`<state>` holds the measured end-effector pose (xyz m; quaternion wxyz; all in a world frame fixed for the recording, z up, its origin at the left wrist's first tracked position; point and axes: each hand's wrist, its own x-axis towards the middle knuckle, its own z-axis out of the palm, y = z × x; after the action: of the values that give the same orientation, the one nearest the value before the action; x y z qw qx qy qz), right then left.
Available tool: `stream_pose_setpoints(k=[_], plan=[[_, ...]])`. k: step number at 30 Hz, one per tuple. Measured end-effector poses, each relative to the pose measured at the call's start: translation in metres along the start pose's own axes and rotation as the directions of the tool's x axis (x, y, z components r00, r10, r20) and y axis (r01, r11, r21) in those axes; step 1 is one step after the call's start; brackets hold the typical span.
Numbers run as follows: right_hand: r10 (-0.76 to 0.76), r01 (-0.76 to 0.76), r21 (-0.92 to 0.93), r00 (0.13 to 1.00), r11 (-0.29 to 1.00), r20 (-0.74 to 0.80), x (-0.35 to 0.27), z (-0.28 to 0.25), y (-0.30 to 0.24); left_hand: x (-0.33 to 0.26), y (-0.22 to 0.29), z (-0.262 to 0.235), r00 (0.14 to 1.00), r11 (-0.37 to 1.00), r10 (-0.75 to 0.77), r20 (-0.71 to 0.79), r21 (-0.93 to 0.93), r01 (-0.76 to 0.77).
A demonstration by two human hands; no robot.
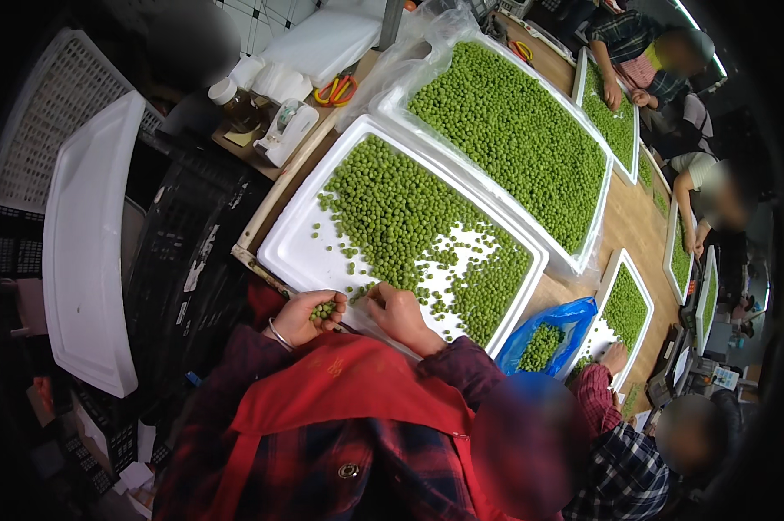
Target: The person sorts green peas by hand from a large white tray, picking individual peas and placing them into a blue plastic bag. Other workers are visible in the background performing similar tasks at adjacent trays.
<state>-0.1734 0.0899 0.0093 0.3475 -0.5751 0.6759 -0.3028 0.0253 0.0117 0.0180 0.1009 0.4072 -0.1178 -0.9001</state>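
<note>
Cupped just over the near left edge of a white foam tray, my left hand holds several green peas in its curled fingers. My right hand is beside it at the same near edge, its fingers bent and pressed together by some loose peas; whatever they pinch is hidden. Inside the tray, a thick heap of green peas covers the far and middle part. A thinner spread of peas reaches to the right, with white foam showing between.
Behind my tray stands a larger lined foam box full of peas. A blue plastic bag with peas is at the right. Co-workers handle peas at other trays. Red-and-yellow scissors and a jar lie far left, near black crates.
</note>
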Motion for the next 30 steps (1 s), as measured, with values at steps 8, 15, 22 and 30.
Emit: stream_pose_setpoints(k=[8,15,22,30], plan=[[-0.122,0.137,0.101,0.982,0.985,-0.141,0.001,-0.023,-0.008,0.023,-0.014,-0.009,0.968,0.986,-0.164,0.192,-0.002,0.168],[-0.111,0.059,-0.233,0.970,0.971,-0.217,0.019,-0.035,0.021,0.017,-0.012,-0.002,0.969,0.989,-0.146,0.201,-0.001,0.150],[-0.167,0.100,-0.358,0.973,0.928,-0.162,0.026,-0.032,0.030,0.016,-0.012,-0.001,0.974,0.992,-0.124,0.191,0.007,0.126],[-0.121,0.065,-0.451,0.988,0.890,-0.096,0.028,-0.038,0.019,0.016,-0.013,-0.001,0.974,0.993,-0.121,0.192,0.026,0.118]])
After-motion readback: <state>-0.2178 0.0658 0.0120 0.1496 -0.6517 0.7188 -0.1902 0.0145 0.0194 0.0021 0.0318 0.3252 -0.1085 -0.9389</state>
